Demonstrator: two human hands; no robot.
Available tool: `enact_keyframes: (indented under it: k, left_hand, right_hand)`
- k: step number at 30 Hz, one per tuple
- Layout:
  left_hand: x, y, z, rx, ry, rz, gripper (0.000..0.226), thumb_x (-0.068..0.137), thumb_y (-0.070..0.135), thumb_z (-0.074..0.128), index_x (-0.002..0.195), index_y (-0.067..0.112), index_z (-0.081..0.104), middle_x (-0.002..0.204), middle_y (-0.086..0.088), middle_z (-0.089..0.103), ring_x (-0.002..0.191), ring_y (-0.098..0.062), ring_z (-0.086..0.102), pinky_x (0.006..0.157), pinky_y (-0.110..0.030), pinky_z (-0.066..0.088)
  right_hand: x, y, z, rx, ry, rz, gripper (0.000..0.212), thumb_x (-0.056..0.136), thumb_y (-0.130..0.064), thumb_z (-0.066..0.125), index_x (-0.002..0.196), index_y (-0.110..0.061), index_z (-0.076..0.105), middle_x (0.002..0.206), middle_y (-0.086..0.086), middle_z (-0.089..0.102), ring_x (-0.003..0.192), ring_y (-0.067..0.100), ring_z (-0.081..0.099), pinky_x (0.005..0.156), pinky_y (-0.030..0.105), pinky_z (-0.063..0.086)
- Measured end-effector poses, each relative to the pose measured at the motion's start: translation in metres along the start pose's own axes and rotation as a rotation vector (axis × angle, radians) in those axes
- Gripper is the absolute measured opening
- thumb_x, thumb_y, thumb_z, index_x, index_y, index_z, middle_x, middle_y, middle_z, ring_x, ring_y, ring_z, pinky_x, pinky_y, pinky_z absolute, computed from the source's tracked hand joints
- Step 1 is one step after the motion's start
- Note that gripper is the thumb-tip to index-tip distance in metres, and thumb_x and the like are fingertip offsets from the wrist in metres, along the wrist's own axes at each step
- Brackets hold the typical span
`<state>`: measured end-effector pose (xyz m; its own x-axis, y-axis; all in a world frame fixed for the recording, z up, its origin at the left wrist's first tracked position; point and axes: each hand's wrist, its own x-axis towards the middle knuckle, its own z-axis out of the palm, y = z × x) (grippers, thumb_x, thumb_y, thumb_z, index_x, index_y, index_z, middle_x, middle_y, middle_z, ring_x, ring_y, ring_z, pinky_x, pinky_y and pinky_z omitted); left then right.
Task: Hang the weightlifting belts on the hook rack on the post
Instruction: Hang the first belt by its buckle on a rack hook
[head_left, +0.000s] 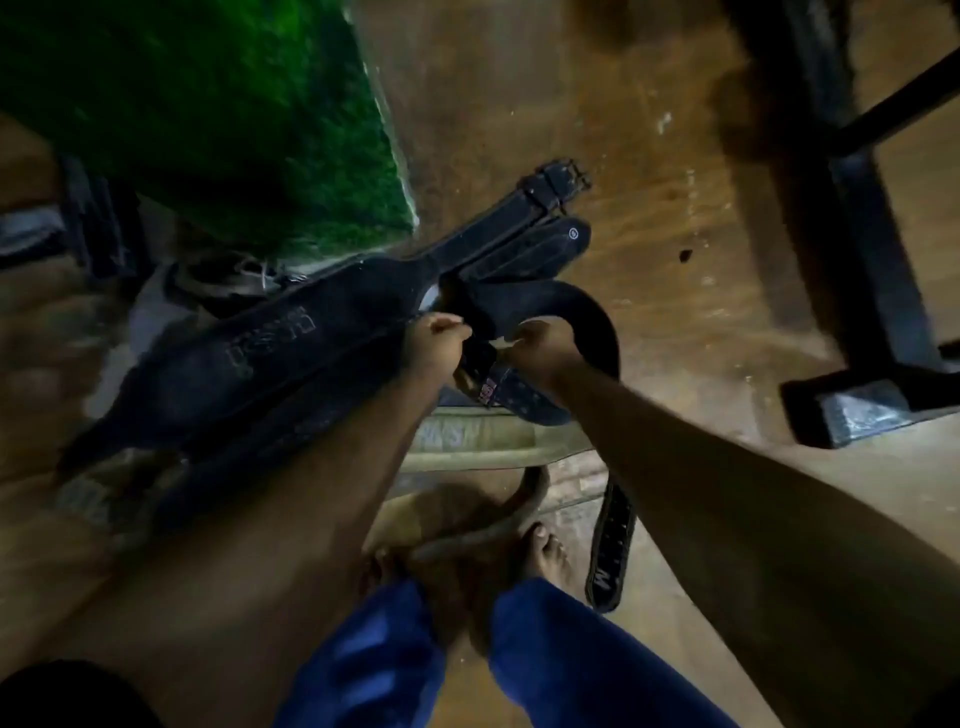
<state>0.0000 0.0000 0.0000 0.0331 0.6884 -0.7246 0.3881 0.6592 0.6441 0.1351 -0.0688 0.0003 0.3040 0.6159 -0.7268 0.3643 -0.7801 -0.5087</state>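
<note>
The floor (649, 156) is lying under everything, brown and scuffed, with a green mat (208, 104) spreading well beyond the fingers to the left and a dark steel frame (862, 208) standing well off to their right. No hook rack or post is showing here.

The belts are piling on the floor right at the fingers. The biggest, a wide black belt (270, 353), is stretching away to the left of the left hand (436, 338) and touching it. A curled black belt (582, 317) is looping around just past the right hand (540, 348). A tan belt (467, 441) is lying under both wrists, and a narrow black strap (613, 545) is trailing back toward the person's feet. I am counting at least four belts; more may be buried in the heap.

Both hands are closing into fists, fingers curled tight around the strap end of the curled belt, it seems, though blur is hiding the exact grip.

These look like thick, stiff leather: heavy, springy, holding their curve, not slippery. Taking them by the narrow buckle end should be working best.
</note>
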Motion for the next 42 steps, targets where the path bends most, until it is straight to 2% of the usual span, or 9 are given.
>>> enact_keyframes:
  k: [4,8,12,16,21,29,33,37,42]
  left_hand:
    - [0.049,-0.049,0.025,0.053,-0.021,-0.011,0.031,0.089,-0.002,0.066,0.068,0.020,0.060,0.072,-0.004,0.060,0.083,-0.025,0.059,0.077,-0.032,0.046]
    - [0.073,-0.077,0.039,0.045,-0.027,-0.007,0.014,0.092,0.000,0.064,0.082,0.011,0.064,0.070,-0.001,0.058,0.061,-0.017,0.056,0.046,-0.016,0.046]
    - [0.076,-0.086,0.038,0.030,-0.011,0.003,0.021,0.090,-0.003,0.064,0.078,0.015,0.063,0.072,0.000,0.059,0.069,-0.019,0.056,0.059,-0.022,0.044]
    - [0.038,-0.066,0.015,-0.016,0.038,-0.036,0.012,0.091,-0.001,0.062,0.093,0.011,0.063,0.073,0.000,0.059,0.067,-0.017,0.057,0.052,-0.018,0.048]
    - [-0.042,0.001,-0.037,-0.090,0.081,-0.026,0.012,0.092,0.000,0.061,0.097,0.011,0.061,0.095,-0.014,0.064,0.088,-0.027,0.060,0.078,-0.034,0.047]
    - [-0.182,0.156,-0.151,-0.058,0.163,0.126,0.029,0.086,0.008,0.064,0.110,-0.009,0.062,0.107,-0.035,0.065,0.063,-0.014,0.050,0.050,-0.021,0.036]
    - [-0.272,0.236,-0.198,-0.143,0.256,0.258,0.029,0.081,0.014,0.066,0.109,0.005,0.065,0.094,-0.014,0.067,0.085,-0.032,0.067,0.066,-0.027,0.050]
    - [-0.352,0.288,-0.244,-0.187,0.314,0.383,0.049,0.070,0.032,0.065,0.118,0.024,0.060,0.119,-0.006,0.067,0.101,-0.027,0.068,0.090,-0.042,0.059]
    - [-0.452,0.339,-0.280,-0.295,0.263,0.502,0.050,0.092,0.012,0.066,0.139,0.016,0.048,0.120,-0.005,0.060,0.091,-0.014,0.062,0.071,-0.025,0.050]
  right_hand:
    - [0.040,0.030,0.031,-0.075,-0.068,0.030,0.051,0.093,-0.028,0.067,0.138,-0.010,0.052,0.129,0.013,0.059,0.119,0.029,0.057,0.098,0.035,0.046]
    - [0.064,0.042,0.051,-0.156,-0.114,-0.058,0.039,0.095,-0.029,0.063,0.130,-0.012,0.061,0.112,0.009,0.064,0.106,0.026,0.060,0.079,0.028,0.039]
    - [0.065,0.046,0.061,-0.283,0.002,-0.084,0.035,0.098,-0.031,0.056,0.129,-0.015,0.058,0.121,0.013,0.067,0.106,0.031,0.063,0.078,0.033,0.043]
    - [0.020,0.027,0.049,-0.264,0.102,-0.102,0.036,0.096,-0.034,0.053,0.129,-0.019,0.053,0.116,0.013,0.069,0.105,0.037,0.064,0.082,0.038,0.049]
    - [-0.062,-0.050,0.014,-0.131,0.088,-0.165,0.036,0.095,-0.042,0.053,0.126,-0.023,0.053,0.117,0.011,0.069,0.101,0.035,0.065,0.084,0.044,0.055]
    - [-0.212,-0.196,-0.046,0.279,0.077,-0.203,0.035,0.090,-0.041,0.058,0.117,-0.021,0.061,0.110,0.007,0.072,0.102,0.028,0.068,0.095,0.050,0.055]
    - [-0.287,-0.270,-0.079,0.352,0.114,-0.319,0.041,0.086,-0.045,0.060,0.118,-0.019,0.062,0.105,0.005,0.073,0.098,0.027,0.069,0.091,0.050,0.057]
    - [-0.370,-0.334,-0.116,0.467,0.128,-0.436,0.018,0.094,-0.027,0.063,0.111,-0.022,0.062,0.094,0.002,0.072,0.087,0.023,0.070,0.084,0.044,0.061]
    - [-0.469,-0.384,-0.167,0.550,0.124,-0.600,0.007,0.093,-0.025,0.065,0.100,-0.025,0.063,0.094,0.009,0.073,0.084,0.027,0.071,0.078,0.043,0.060]
